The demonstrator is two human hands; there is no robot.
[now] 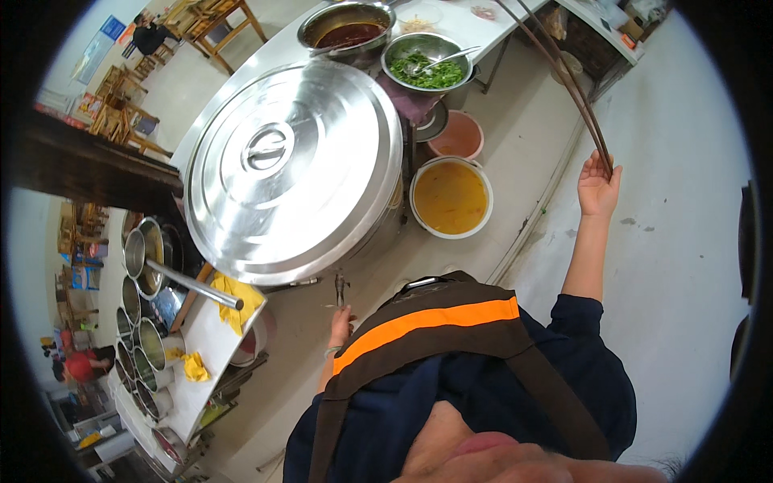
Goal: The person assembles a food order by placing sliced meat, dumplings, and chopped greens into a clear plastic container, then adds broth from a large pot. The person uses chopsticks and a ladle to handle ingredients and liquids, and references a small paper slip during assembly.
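Observation:
My right hand [598, 187] is closed round the lower end of a pair of long brown chopsticks [566, 79], which slant up and to the left, away from the big pot. My left hand [341, 324] is low beside the pot, its fingers closed at the lower end of a narrow dark metal handle [340, 288]; part of the grip is hidden. A large steel pot stands in front of me under a shiny round lid [294, 173] with a recessed grip in its middle. The apron hides part of my left forearm.
Behind the pot are a steel bowl of dark red sauce [348, 30] and a bowl of chopped greens [427, 68] with a spoon. A white bucket of yellow liquid [451, 198] stands on the floor. Left, a ladle [193, 283], yellow cloths [237, 299] and several pots occupy a counter.

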